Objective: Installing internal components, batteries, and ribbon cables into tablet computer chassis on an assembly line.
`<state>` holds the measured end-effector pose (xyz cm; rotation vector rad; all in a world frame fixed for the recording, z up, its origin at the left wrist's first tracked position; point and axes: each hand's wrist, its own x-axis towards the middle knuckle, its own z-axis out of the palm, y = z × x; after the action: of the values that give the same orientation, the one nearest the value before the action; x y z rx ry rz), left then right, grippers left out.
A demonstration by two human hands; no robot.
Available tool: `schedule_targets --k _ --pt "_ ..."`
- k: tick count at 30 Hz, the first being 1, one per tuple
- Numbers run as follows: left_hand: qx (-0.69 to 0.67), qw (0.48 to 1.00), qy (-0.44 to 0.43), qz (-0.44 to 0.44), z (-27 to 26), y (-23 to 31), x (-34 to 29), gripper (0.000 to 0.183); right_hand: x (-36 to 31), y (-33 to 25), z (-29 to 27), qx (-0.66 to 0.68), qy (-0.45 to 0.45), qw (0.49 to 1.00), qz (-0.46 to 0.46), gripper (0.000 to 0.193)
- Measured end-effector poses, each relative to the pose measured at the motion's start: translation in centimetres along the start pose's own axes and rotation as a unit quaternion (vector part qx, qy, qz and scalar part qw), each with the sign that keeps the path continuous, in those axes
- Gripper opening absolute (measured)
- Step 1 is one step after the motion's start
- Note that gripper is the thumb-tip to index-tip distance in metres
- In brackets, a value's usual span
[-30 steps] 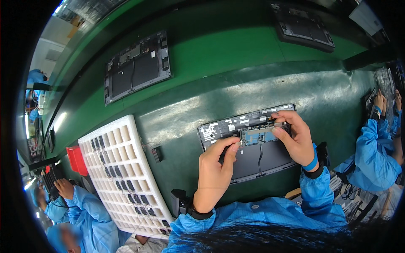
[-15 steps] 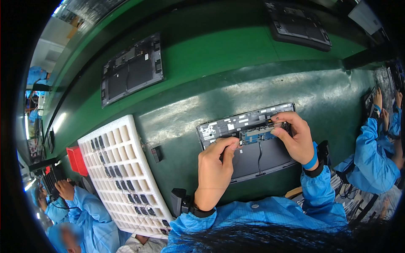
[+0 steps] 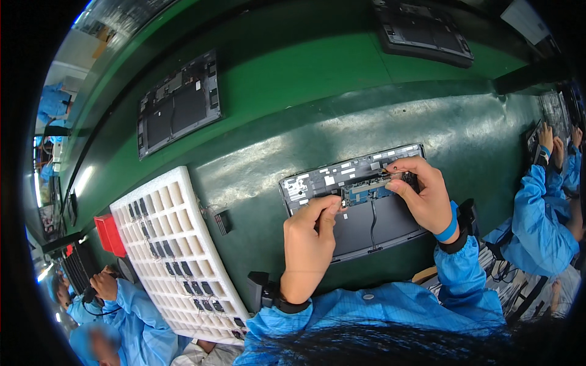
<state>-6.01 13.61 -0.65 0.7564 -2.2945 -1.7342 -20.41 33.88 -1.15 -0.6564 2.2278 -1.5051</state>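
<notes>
The blue circuit board (image 3: 368,194) is above the upper part of the open laptop chassis (image 3: 354,238) — its blue face shows narrower than one second ago. I judge this as a small correction of angle; the board is not yet released. The right hand (image 3: 424,198) grips its right end between thumb and forefinger; the left hand (image 3: 310,235), fingertips nearly together, seems to pinch the left edge. Beyond the desk (image 3: 244,158), another chassis (image 3: 180,105) has shifted leftward.
</notes>
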Motion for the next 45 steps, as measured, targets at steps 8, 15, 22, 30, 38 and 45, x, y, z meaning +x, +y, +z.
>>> schedule_targets --k 8,15,22,30,38,45 --pt "-0.035 0.998 -0.055 -0.021 -0.9 0.1 0.5 0.013 0.2 0.0 -0.8 -0.002 -0.026 1.0 0.003 0.03" --pt "-0.028 0.998 -0.064 -0.01 -1.0 0.3 0.8 0.012 0.3 0.1 -0.9 0.0 -0.031 1.0 -0.004 0.028" --pt "0.025 0.999 -0.047 0.004 -0.6 0.0 0.4 0.01 0.4 -0.4 -0.9 -0.034 -0.032 0.999 -0.015 0.024" --pt "0.075 0.996 -0.027 0.034 -0.2 0.1 0.3 0.01 0.6 -0.1 -1.0 -0.045 -0.036 0.998 -0.026 0.023" --pt "0.069 0.996 -0.046 0.033 -0.4 -0.2 0.4 0.014 0.6 -0.5 -1.2 -0.055 -0.03 0.997 -0.045 0.022" --pt "0.01 0.993 -0.025 0.116 0.9 1.5 -0.4 0.023 -1.2 -0.6 -1.3 -0.112 -0.039 0.973 -0.195 0.039"
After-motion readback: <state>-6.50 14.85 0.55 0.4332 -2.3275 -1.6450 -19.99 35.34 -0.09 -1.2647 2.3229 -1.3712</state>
